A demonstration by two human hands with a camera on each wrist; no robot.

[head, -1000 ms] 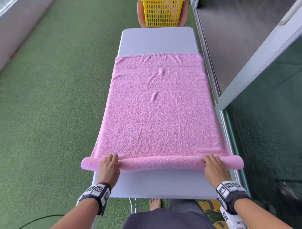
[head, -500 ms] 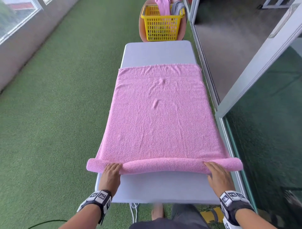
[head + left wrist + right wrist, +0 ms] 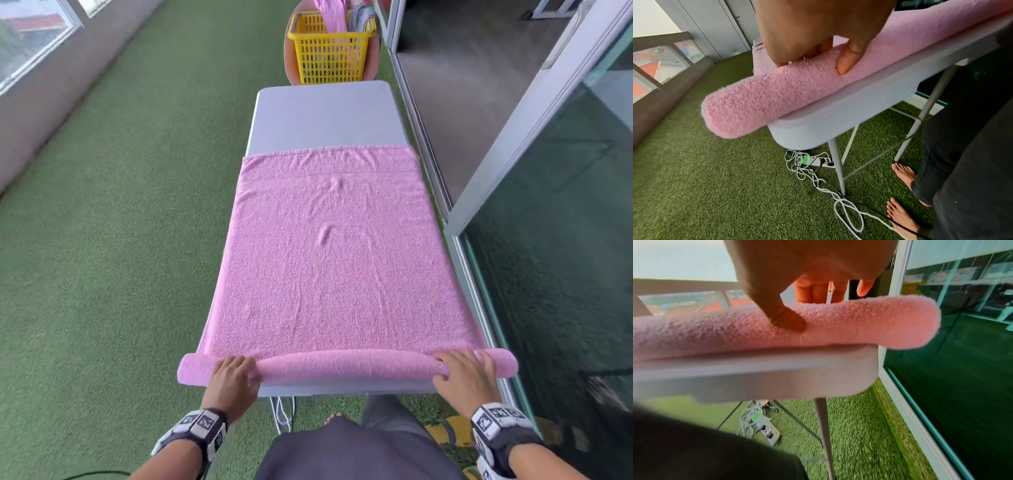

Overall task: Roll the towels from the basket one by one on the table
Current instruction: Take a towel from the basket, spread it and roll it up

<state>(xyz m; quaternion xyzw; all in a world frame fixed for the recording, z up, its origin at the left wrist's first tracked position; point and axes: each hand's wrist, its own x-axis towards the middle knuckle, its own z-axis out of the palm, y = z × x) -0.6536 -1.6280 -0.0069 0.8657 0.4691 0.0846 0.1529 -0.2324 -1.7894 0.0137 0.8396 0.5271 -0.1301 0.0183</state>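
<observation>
Pink towel [image 3: 329,267] flat on tabletop [image 3: 325,113], near edge rolled into a thin tube. Left hand [image 3: 233,380] and right hand [image 3: 467,378] clamped on roll ends, thumbs behind. Rolling just begun; next, even forward push toward basket [image 3: 330,51].

**A glazed balcony or enclosed terrace, probably at a home**

Green artificial turf [image 3: 120,240] covers the whole floor, running as a narrow strip away from the camera. Along the left stands a low grey parapet wall [image 3: 51,113] topped with windows [image 3: 30,44], through which red roofs seem to show, though they are blurred. On the right, sliding glass doors in pale metal frames [image 3: 534,113] open onto a darker indoor floor. A light grey folding table [image 3: 325,113] on thin metal legs fills the middle, with a yellow laundry basket [image 3: 330,54] of towels at its far end. Under the table lies a white power strip [image 3: 818,161] with tangled cords.
</observation>
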